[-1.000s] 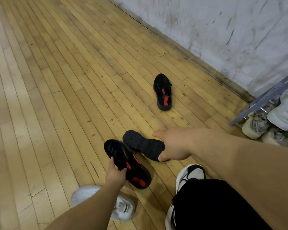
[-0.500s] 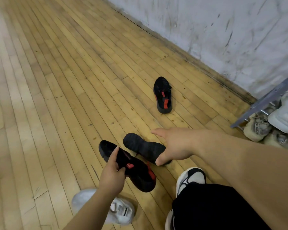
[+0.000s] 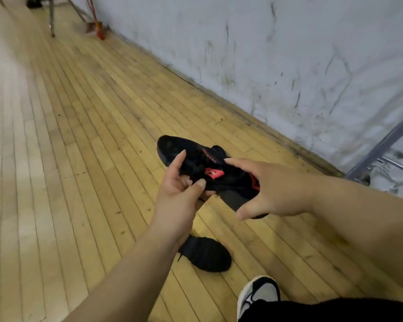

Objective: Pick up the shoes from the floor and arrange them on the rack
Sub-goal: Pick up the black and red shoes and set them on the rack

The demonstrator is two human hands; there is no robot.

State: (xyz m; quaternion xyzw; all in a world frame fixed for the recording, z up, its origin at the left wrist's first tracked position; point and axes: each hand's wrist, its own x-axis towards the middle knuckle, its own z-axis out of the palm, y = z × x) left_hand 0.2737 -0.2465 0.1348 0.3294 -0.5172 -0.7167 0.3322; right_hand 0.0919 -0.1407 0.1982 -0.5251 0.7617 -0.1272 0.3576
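Note:
A black shoe with red accents [image 3: 179, 147] is held up off the wooden floor, toe pointing away to the left. My left hand [image 3: 182, 191] is shut on its middle, by the laces. My right hand [image 3: 275, 189] is at the shoe's heel with fingers spread, index over the top and thumb under the sole; I cannot tell how firmly it touches. A second black shoe [image 3: 205, 254] lies on the floor below my left forearm. The grey metal rack [image 3: 382, 145] stands at the right edge against the wall.
A pale shoe [image 3: 391, 184] sits low in the rack. My own white and black sneaker [image 3: 258, 293] is at the bottom. The scuffed white wall [image 3: 289, 54] runs along the right. A broom [image 3: 98, 26] and chair legs [image 3: 51, 19] stand far back.
My left hand lifted the black and red shoe off the floor. My right hand left the other black shoe, which stays on the floor, and came to the lifted shoe's heel. The view tilted up.

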